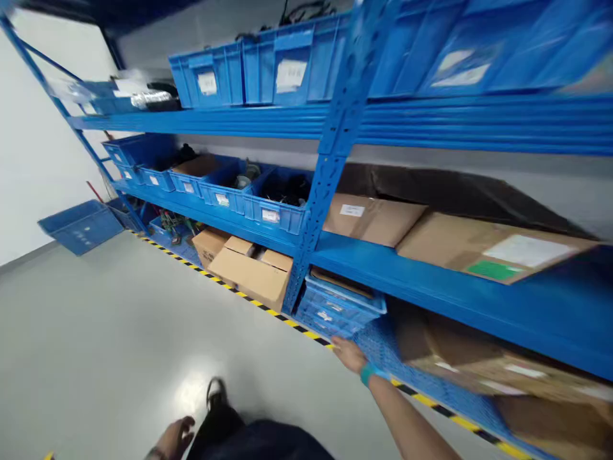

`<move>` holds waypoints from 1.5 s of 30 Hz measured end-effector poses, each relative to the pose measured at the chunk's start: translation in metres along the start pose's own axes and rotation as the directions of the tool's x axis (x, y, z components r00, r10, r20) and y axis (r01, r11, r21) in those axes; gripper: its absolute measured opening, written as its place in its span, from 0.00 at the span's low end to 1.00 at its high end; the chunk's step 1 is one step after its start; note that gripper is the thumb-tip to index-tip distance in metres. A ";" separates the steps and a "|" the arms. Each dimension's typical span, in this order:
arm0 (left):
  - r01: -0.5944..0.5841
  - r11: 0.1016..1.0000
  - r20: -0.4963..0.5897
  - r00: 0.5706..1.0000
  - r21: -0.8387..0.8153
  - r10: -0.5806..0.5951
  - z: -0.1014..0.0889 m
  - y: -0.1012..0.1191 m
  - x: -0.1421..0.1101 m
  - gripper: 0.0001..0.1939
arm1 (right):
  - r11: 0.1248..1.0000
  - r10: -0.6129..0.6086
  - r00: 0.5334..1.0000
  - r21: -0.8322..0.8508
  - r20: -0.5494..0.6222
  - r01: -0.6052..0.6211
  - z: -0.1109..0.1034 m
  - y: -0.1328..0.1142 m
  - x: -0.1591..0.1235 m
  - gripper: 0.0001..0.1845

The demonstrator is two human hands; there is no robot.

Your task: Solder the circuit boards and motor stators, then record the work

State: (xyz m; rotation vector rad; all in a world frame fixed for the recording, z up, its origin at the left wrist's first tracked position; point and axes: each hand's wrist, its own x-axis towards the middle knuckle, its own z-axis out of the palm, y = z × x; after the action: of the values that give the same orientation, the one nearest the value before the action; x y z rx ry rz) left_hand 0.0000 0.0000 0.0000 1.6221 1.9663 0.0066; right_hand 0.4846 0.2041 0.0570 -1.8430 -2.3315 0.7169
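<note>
One low reach is best kept slow, palm clear of the striped edge tape (292, 324). Stacked blue plastic crates (335, 306) stand on the bottom shelf (380, 348), just beyond the right hand (349, 353), whose finger closure cannot be determined; the left hand (176, 437) hangs well apart, fingers loosely parted.

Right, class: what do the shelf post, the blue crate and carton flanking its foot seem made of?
Shelf post: probably glossy painted metal, given punched holes. Blue crate: likely shiny plastic; moulded-looking rim. Carton: apparently matt cardboard; brown, folded flaps.
</note>
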 end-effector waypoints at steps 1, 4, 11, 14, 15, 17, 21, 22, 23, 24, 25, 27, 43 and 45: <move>-0.018 1.000 0.000 1.000 0.007 0.018 -0.011 0.000 0.025 0.13 | 1.000 -0.012 1.000 0.015 -0.001 0.012 0.006 -0.014 0.026 0.16; -0.114 0.993 -0.001 0.993 0.021 0.114 -0.054 0.008 0.107 0.14 | 0.997 -0.046 0.999 0.060 -0.019 0.047 0.025 -0.056 0.093 0.18; -0.433 0.900 0.016 0.901 -0.055 0.434 -0.163 0.082 0.292 0.18 | 0.994 -0.047 0.995 0.097 -0.086 0.055 0.051 -0.146 0.182 0.33; -0.485 0.866 0.029 0.870 -0.120 0.492 -0.167 0.097 0.304 0.18 | 0.998 -0.001 0.993 0.067 -0.115 0.009 0.046 -0.165 0.230 0.29; -0.494 0.859 0.040 0.863 -0.138 0.503 -0.163 0.097 0.299 0.17 | 0.999 0.015 0.993 0.054 -0.121 -0.009 0.044 -0.168 0.245 0.28; -0.508 0.845 0.082 0.847 -0.166 0.525 -0.151 0.094 0.281 0.16 | 0.999 0.048 0.991 0.027 -0.124 -0.045 0.042 -0.169 0.272 0.26; -0.539 0.820 0.179 0.803 -0.193 0.569 -0.137 0.087 0.254 0.14 | 0.989 0.142 0.983 -0.030 -0.112 -0.147 0.042 -0.163 0.297 0.21; -0.547 0.813 0.188 0.793 -0.198 0.579 -0.139 0.089 0.254 0.13 | 0.985 0.163 0.981 -0.043 -0.110 -0.168 0.042 -0.162 0.298 0.20; -0.557 0.806 0.188 0.785 -0.203 0.590 -0.144 0.092 0.257 0.13 | 0.981 0.177 0.978 -0.055 -0.107 -0.184 0.042 -0.161 0.297 0.19; -0.568 0.796 0.181 0.778 -0.208 0.602 -0.150 0.097 0.261 0.13 | 0.979 0.185 0.977 -0.066 -0.105 -0.193 0.042 -0.161 0.295 0.18; -0.581 0.786 0.168 0.770 -0.212 0.615 -0.157 0.105 0.268 0.14 | 0.977 0.190 0.976 -0.075 -0.103 -0.198 0.042 -0.161 0.293 0.17; -0.608 0.765 0.134 0.757 -0.214 0.639 -0.172 0.125 0.282 0.15 | 0.976 0.191 0.976 -0.087 -0.103 -0.200 0.042 -0.165 0.288 0.15; -0.535 0.824 0.359 0.818 0.186 0.450 -0.140 0.291 0.440 0.19 | 0.975 0.194 0.944 -0.053 -0.266 -0.215 0.063 -0.172 0.224 0.29; -0.539 0.814 0.385 0.814 0.218 0.435 -0.131 0.300 0.454 0.19 | 0.978 0.180 0.943 -0.049 -0.278 -0.202 0.062 -0.157 0.211 0.30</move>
State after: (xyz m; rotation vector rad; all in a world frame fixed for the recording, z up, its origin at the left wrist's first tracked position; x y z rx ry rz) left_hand 0.1717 0.5321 0.0224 2.1561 1.2990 -0.3683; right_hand 0.2648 0.3567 0.0201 -2.0715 -2.0546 0.3630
